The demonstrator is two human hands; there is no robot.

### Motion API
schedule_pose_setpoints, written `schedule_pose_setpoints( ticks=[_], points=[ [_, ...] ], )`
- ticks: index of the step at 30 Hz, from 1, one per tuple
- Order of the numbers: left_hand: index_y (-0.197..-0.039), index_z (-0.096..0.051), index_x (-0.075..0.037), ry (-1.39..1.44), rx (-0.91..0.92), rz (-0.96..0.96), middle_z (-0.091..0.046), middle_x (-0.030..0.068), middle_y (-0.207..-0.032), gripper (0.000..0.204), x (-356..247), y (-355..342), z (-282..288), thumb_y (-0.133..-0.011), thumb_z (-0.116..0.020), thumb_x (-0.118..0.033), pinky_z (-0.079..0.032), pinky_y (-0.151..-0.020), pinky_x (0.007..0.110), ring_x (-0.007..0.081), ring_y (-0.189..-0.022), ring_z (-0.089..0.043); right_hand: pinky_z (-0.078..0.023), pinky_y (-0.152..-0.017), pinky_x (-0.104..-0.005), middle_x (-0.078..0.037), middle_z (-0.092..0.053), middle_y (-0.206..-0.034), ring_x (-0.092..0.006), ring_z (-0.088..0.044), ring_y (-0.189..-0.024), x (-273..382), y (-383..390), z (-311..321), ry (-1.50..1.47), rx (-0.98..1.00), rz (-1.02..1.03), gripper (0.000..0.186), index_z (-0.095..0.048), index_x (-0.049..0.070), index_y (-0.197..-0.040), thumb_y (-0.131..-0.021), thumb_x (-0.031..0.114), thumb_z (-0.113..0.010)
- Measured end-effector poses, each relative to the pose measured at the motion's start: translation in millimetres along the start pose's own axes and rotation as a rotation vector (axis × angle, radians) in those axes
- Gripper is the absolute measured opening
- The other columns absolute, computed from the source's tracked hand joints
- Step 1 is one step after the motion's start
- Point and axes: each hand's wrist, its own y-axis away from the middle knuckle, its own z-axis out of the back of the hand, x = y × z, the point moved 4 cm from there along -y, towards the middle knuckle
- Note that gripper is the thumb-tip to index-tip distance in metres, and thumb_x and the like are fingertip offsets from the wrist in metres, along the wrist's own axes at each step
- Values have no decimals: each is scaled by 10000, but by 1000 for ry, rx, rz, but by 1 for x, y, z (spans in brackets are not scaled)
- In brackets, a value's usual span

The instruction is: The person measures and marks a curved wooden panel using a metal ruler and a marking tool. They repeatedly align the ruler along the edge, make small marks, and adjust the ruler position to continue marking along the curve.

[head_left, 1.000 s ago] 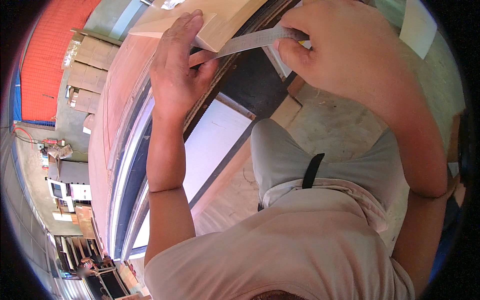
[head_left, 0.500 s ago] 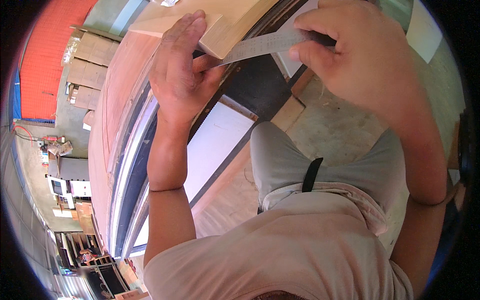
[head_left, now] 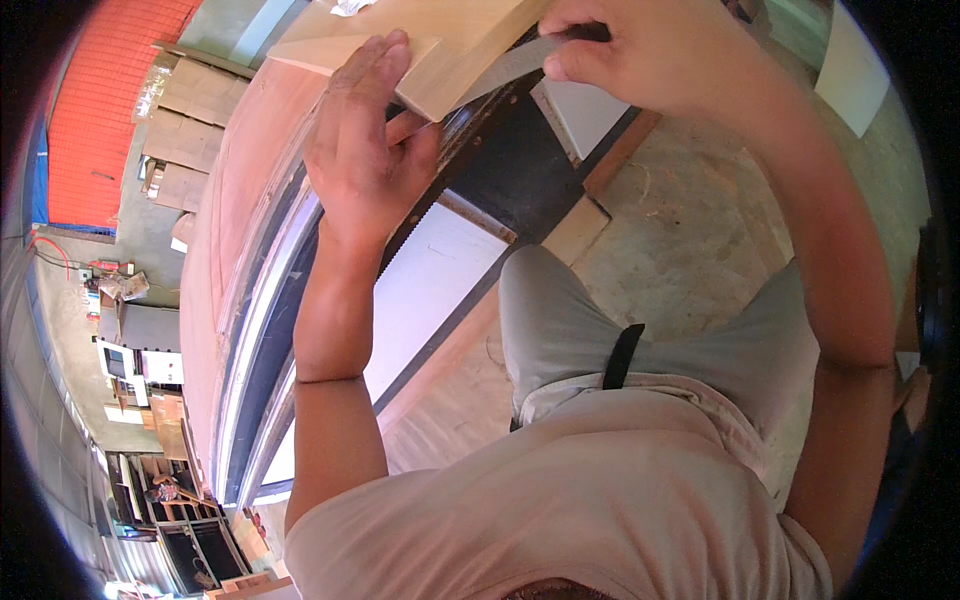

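Note:
Near the top of the view, a pale wooden piece (head_left: pixel 470 48) with a squared end lies on the workbench. My left hand (head_left: pixel 355 150) is closed about its near corner, fingers along the top and thumb beneath the end. A flexible grey strip (head_left: pixel 508 70), which looks like sandpaper, runs along the side of the wood. Its far end is pinched between the thumb and fingers of my right hand (head_left: pixel 640 50), where a dark part shows. The strip's other end passes out of sight at the wood's corner, beside my left thumb.
The workbench's reddish top (head_left: pixel 250 150) curves along the left, with dark and white edges. Below it are a white panel (head_left: pixel 440 270) and a dark frame. Stacked cartons (head_left: pixel 185 120) and an orange sheet (head_left: pixel 110 110) stand beyond. A concrete floor (head_left: pixel 690 200) lies to the right.
My right hand has moved up and to the left, bringing the strip nearer the wood's side. The strip now bends more. My left hand has hardly shifted.

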Motion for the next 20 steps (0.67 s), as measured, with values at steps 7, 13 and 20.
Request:
schedule_pose_setpoints(
  ticks=[7,13,20],
  points=[
    [-1296,-625,-46,27,51,55,-673,167,-1301,675,-6,-6,2,-657,-789,99,-602,-916,388,354,-1207,-665,-543,-743,-482,-174,-723,-841,-387,-704,-859,-11,6,-2,-90,52,25,291,-737,47,-853,-860,338,-719],
    [-1334,-593,-64,-62,257,162,-607,173,-1383,706,-19,-11,12,-685,-867,-18,-599,-916,407,358,-1205,-653,-555,-753,-479,-155,-719,-851,-365,-711,-863,-17,24,-9,-12,-79,98,291,-726,60,-818,-873,343,-693],
    [-1360,-578,-86,-108,260,111,-636,195,-1344,706,-24,-23,6,-718,-869,-57,-555,-975,440,393,-1208,-647,-566,-742,-459,-122,-695,-840,-333,-713,-843,-12,43,5,125,-237,93,289,-723,84,-799,-869,363,-692]
  ],
)
